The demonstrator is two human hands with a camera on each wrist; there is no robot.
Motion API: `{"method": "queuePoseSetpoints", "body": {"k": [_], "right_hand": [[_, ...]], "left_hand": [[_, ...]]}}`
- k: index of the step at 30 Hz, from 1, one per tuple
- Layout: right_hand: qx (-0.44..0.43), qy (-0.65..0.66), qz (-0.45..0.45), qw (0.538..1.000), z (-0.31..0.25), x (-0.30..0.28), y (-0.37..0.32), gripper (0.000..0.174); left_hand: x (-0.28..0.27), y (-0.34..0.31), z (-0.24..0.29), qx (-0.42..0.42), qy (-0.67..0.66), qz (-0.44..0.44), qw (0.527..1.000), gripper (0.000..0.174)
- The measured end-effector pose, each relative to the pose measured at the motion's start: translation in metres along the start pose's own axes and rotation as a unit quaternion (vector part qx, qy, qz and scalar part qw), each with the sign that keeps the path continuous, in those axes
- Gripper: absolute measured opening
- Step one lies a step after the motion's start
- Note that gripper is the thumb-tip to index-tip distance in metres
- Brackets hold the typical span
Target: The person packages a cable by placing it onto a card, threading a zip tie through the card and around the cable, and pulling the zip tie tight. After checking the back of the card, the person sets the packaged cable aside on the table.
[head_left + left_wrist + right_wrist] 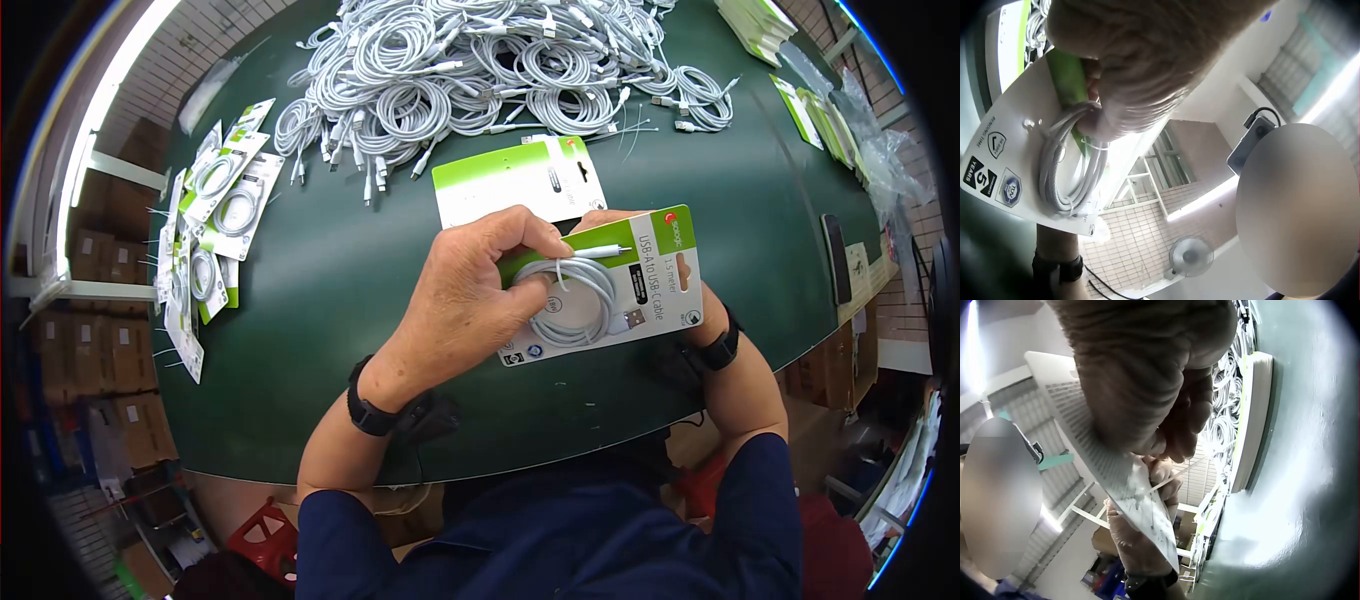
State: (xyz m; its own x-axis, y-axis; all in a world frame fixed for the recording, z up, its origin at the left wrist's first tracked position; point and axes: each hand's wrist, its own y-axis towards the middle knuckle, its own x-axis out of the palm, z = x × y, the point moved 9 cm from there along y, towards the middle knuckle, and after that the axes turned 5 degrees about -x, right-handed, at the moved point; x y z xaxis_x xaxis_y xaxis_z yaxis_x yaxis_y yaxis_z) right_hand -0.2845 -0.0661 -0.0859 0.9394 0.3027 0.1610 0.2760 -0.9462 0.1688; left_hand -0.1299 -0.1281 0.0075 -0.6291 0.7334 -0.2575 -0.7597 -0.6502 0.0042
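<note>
A green and white cable card [655,290] is held up over the table, with a coiled white cable [603,305] against its front. The left hand [465,285] pinches the coil and the card's left side between thumb and fingers. Behind the card, mostly hidden in the head view, is the right hand [712,315]; in the right wrist view that hand [1147,381] holds the card's back [1116,481], where a thin white tie [1179,475] sticks out. The left wrist view shows the coil [1054,169] under the left thumb.
A stack of cards [480,190] lies just beyond the hands. Behind it is a large heap of coiled white cables [410,60]. Carded cables [203,272] overlap at the left edge. At the right are more cards [835,135], clear plastic bags [900,180] and a dark phone-like object [835,258].
</note>
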Motion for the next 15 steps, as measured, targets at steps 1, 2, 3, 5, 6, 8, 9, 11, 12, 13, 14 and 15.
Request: {"method": "queuePoseSetpoints", "body": {"k": [1, 2, 3, 5, 6, 8, 9, 11, 12, 13, 14, 15], "right_hand": [[0.006, -0.04, 0.006, 0.999, -0.004, 0.0, 0.002, 0.089], [-0.003, -0.101, -0.009, 0.995, -0.008, -0.003, 0.008, 0.083], [-0.025, -0.11, 0.01, 0.994, -0.017, 0.001, 0.011, 0.067], [-0.069, -0.13, 0.05, 0.988, -0.036, 0.008, 0.017, 0.038], [-0.054, -0.117, 0.043, 0.991, -0.037, 0.009, 0.02, 0.036], [-0.063, -0.134, 0.028, 0.989, -0.036, 0.009, 0.023, 0.034], [-0.086, -0.163, 0.019, 0.983, -0.038, 0.009, 0.024, 0.034], [-0.135, -0.255, 0.01, 0.957, -0.048, 0.012, 0.025, 0.029], [-0.16, -0.316, 0.01, 0.935, -0.062, 0.017, 0.027, 0.025], [-0.183, -0.376, 0.01, 0.908, -0.071, 0.022, 0.028, 0.022], [-0.195, -0.394, 0.021, 0.898, -0.073, 0.022, 0.028, 0.021], [-0.206, -0.413, 0.03, 0.887, -0.075, 0.02, 0.028, 0.02]], "left_hand": [[0.002, 0.001, -0.004, -0.008, -0.004, -0.005, 1.0, 0.028], [0.004, 0.001, -0.006, -0.016, -0.009, -0.009, 1.0, 0.028], [0.005, 0.001, -0.007, -0.018, -0.007, -0.012, 1.0, 0.028], [0.006, 0.001, -0.007, -0.021, -0.005, -0.017, 1.0, 0.028], [0.006, 0.001, -0.008, -0.015, -0.001, -0.017, 1.0, 0.028], [0.006, 0.002, -0.009, -0.001, 0.006, -0.015, 1.0, 0.028], [0.007, 0.002, -0.009, 0.002, -0.001, -0.017, 1.0, 0.028], [0.008, 0.003, -0.01, 0.008, -0.015, -0.021, 1.0, 0.028], [0.01, 0.002, -0.01, 0.003, 0.0, -0.026, 1.0, 0.029], [0.012, 0.002, -0.009, -0.003, 0.015, -0.032, 0.999, 0.03], [0.015, 0.001, -0.009, -0.009, 0.029, -0.038, 0.999, 0.03], [0.016, 0.001, -0.007, 0.002, 0.024, -0.035, 0.999, 0.032]]}}
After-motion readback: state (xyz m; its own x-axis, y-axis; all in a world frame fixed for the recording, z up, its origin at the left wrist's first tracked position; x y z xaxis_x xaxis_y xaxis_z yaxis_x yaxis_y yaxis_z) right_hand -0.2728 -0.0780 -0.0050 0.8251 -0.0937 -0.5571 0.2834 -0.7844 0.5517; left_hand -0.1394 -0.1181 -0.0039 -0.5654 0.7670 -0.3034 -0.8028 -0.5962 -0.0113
